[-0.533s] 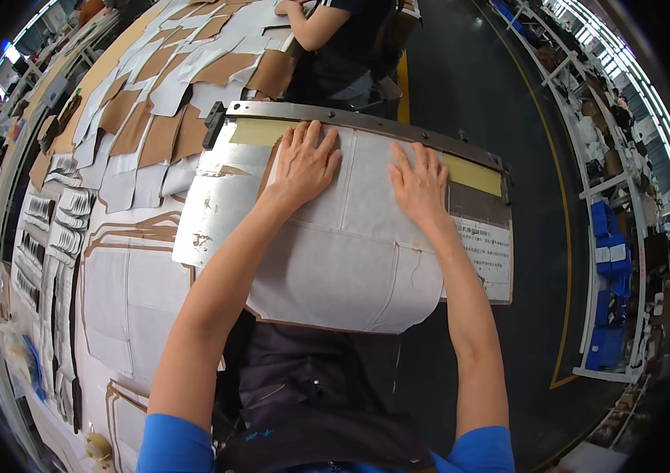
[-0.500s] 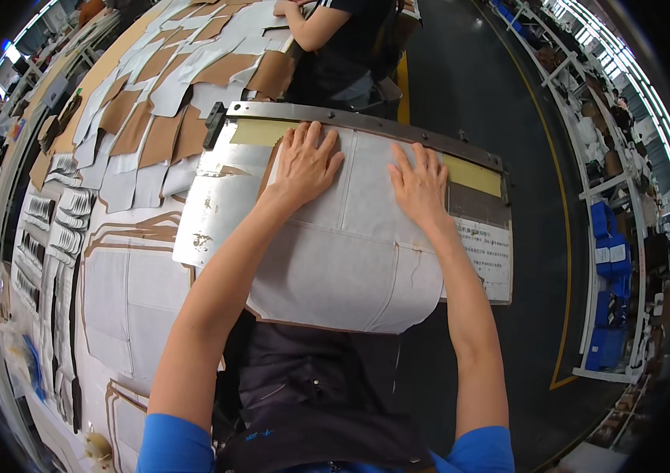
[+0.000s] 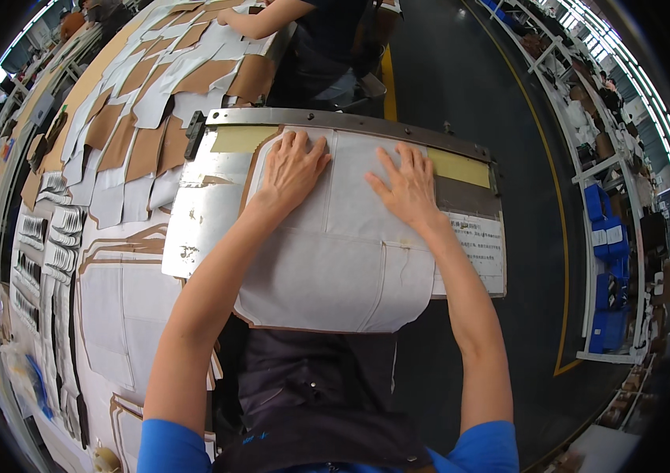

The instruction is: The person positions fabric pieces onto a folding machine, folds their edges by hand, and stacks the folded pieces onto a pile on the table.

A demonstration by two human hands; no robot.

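Observation:
A large white-backed panel (image 3: 303, 272) with brown edges and stitched seams lies across a shiny metal plate (image 3: 185, 225). Its front part hangs over the plate's near edge, towards my apron. My left hand (image 3: 292, 169) rests on the panel's far left part, fingers stretched out. To the right, my right hand (image 3: 406, 185) presses flat on the same panel with its fingers spread. Both sets of fingertips are close to the metal bar (image 3: 351, 122) along the plate's far edge. Yellow strips (image 3: 459, 167) show beside the panel, under the bar. A loose thread hangs below the panel.
On the left, a long table holds overlapping brown and white pieces (image 3: 146, 150), stacked panels (image 3: 102, 315) and rows of small strips (image 3: 67, 236). A co-worker's arm (image 3: 272, 17) reaches over its far end. Shelving with blue bins (image 3: 607, 236) stands right, beyond a yellow floor line.
The whole view has shifted slightly, so the plate and panel appear further left. My hands stay flat on the panel. The co-worker's arm now reaches further left.

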